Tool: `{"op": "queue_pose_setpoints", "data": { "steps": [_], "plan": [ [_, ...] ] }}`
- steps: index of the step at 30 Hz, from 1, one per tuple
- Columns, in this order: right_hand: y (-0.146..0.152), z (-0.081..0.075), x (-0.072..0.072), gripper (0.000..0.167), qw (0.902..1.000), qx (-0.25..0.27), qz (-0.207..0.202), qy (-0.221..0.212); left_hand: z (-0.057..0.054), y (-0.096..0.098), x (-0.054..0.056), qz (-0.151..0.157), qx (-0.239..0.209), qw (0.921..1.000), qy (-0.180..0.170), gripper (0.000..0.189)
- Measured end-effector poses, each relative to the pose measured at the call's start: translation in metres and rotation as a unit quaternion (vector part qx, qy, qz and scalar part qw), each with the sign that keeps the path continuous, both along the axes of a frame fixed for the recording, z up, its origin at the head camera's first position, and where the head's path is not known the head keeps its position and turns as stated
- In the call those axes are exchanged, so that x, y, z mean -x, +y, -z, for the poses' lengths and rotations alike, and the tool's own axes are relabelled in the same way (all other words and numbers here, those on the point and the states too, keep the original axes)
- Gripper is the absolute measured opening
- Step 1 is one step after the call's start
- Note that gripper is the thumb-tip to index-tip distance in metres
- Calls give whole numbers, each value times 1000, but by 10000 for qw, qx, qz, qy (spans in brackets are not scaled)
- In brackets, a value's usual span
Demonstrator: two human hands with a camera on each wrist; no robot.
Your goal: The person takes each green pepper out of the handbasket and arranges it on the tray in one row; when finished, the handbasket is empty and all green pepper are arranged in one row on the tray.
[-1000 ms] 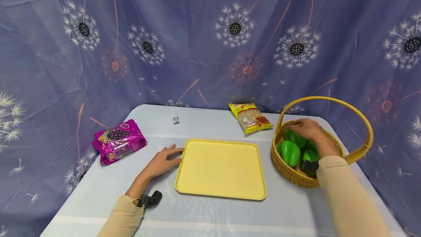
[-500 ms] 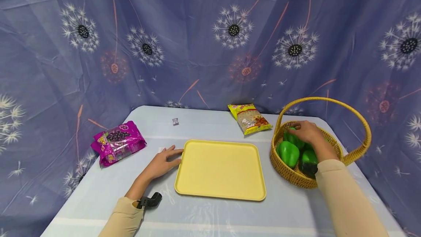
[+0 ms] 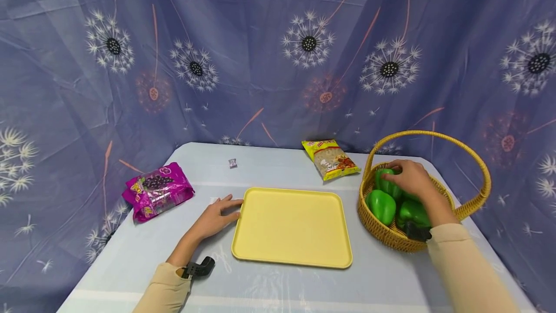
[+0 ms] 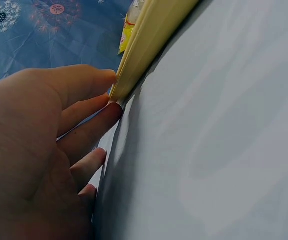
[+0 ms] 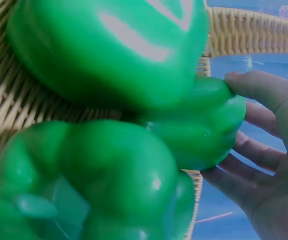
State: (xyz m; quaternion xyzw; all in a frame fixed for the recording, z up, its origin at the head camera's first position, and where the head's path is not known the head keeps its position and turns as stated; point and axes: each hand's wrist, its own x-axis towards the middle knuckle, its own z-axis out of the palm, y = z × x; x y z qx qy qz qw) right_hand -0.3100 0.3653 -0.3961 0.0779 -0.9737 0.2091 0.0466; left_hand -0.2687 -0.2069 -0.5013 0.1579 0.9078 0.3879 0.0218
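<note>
My left hand (image 3: 215, 217) lies at the left edge of a yellow rectangular tray (image 3: 292, 227), fingers extended. In the left wrist view the fingertips (image 4: 113, 111) meet the tray's side wall (image 4: 146, 47). On the right, my right hand (image 3: 410, 177) reaches into a wicker basket (image 3: 382, 233) with a tall handle. Its thumb and fingers pinch the end of a green bell pepper (image 3: 386, 183) at the back of the basket. The right wrist view shows the fingers round that bell pepper (image 5: 199, 127), with other green bell peppers (image 5: 99, 170) close beside it.
A purple grape-printed bag (image 3: 158, 190) lies left of the tray. A yellow food packet (image 3: 332, 159) lies at the back, and a small wrapped piece (image 3: 232, 163) lies back left. The basket handle (image 3: 484, 173) arches over the right forearm. A patterned curtain (image 3: 260, 62) stands behind the table.
My right hand stays at the back pepper while its wrist shifts slightly right, showing more of the front right pepper. The left hand and the tray keep their places.
</note>
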Motion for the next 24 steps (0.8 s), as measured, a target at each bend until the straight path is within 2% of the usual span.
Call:
{"op": "queue_pose_setpoints", "data": {
  "steps": [7, 13, 20, 24],
  "plan": [
    [0, -13, -12, 57, 9991, 42, -41, 409, -1, 0, 0, -44, -15, 10000, 30, 41],
    [-2, -16, -26, 52, 9967, 46, -56, 807, 1, 0, 1, -62, -10, 10000, 13, 41],
    [-7, -18, -40, 43, 9889, 271, -260, 1435, 2, 0, -1, -74, 3, 9999, 85, 41],
    [-12, -23, -44, 40, 9858, 359, -349, 1605, 0, 1, -2, -87, 33, 9999, 136, 42]
  ]
}}
